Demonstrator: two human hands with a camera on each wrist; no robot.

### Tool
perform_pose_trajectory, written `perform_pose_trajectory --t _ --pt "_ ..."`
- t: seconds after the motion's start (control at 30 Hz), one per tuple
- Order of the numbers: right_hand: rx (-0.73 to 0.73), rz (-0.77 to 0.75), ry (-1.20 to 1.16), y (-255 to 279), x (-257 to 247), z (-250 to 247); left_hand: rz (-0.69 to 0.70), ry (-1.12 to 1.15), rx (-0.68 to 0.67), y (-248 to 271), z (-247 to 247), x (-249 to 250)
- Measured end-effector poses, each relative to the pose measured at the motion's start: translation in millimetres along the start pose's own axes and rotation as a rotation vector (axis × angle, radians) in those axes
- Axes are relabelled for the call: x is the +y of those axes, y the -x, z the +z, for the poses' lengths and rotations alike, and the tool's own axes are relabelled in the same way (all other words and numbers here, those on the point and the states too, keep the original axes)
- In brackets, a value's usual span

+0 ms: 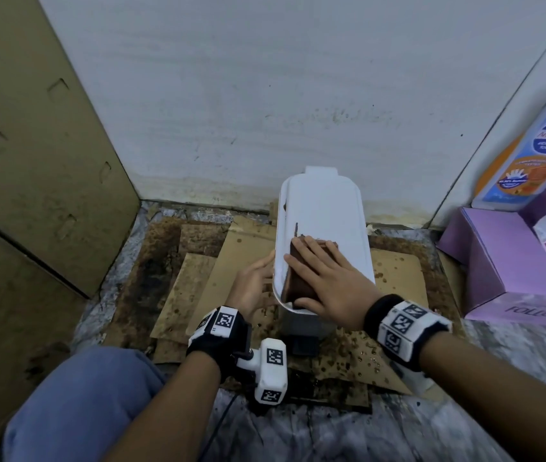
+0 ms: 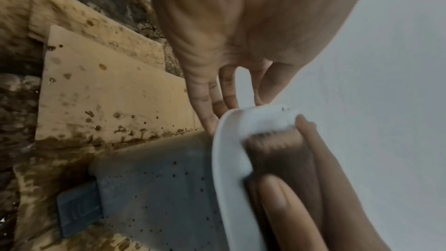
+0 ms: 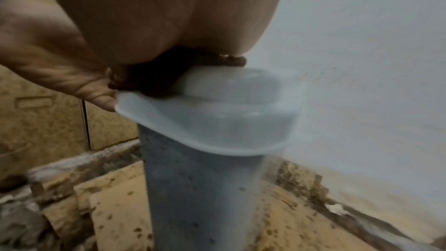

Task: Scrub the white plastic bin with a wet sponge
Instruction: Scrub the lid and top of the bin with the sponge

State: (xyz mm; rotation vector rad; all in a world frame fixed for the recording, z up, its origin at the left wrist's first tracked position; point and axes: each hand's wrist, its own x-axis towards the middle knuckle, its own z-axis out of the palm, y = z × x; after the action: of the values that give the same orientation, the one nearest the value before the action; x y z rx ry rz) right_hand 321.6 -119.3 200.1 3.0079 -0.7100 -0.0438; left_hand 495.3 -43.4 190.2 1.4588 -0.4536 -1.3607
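The white plastic bin (image 1: 325,221) stands upright on stained cardboard, its flat white top towards me. A wet brown sponge (image 1: 301,281) lies on the near left part of that top. My right hand (image 1: 328,281) lies flat on the sponge with straight, spread fingers and presses it down. In the right wrist view the sponge (image 3: 154,75) shows under the palm at the bin's rim (image 3: 217,131). My left hand (image 1: 251,288) is at the bin's left side. In the left wrist view its thumb rests on the rim (image 2: 224,159) and its fingers (image 2: 205,106) reach under it, pinching the rim.
Wet, brown-spotted cardboard sheets (image 1: 241,258) cover the floor around the bin. A tall cardboard panel (image 1: 31,161) stands at the left, a white wall (image 1: 265,95) behind. A purple box (image 1: 505,261) and a labelled bottle (image 1: 538,151) sit at the right. My knee (image 1: 81,401) is at the lower left.
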Motion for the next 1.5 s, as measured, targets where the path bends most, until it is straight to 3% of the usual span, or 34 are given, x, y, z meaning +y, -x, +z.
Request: perform_pose_trajectory --t 0.2,0.7,0.97,1.1,1.37,1.5 --pt "-0.025 0.032 0.02 29.5 27.1 -5.0 0.018 0.016 -0.008 0.0 1.9 -2.4" --pt "0.119 0.413 -0.093 -31.5 -54.2 6.4 0.036 0.022 0.042 4.2 -0.7 -4.5" --pt "0.05 0.201 -0.042 18.7 -11.4 1.3 0.049 0.113 0.006 -1.7 3.0 -9.1" --pt "0.06 0.259 -0.053 19.3 -16.5 5.1 0.039 0.127 0.014 -6.1 2.2 -12.8" --pt "0.123 0.477 -0.075 -38.2 -55.3 7.0 0.007 0.176 -0.022 -11.9 -7.6 -18.8" --pt "0.109 0.441 -0.083 -33.3 -51.0 6.2 -0.008 0.176 -0.029 -12.9 -7.1 -15.8"
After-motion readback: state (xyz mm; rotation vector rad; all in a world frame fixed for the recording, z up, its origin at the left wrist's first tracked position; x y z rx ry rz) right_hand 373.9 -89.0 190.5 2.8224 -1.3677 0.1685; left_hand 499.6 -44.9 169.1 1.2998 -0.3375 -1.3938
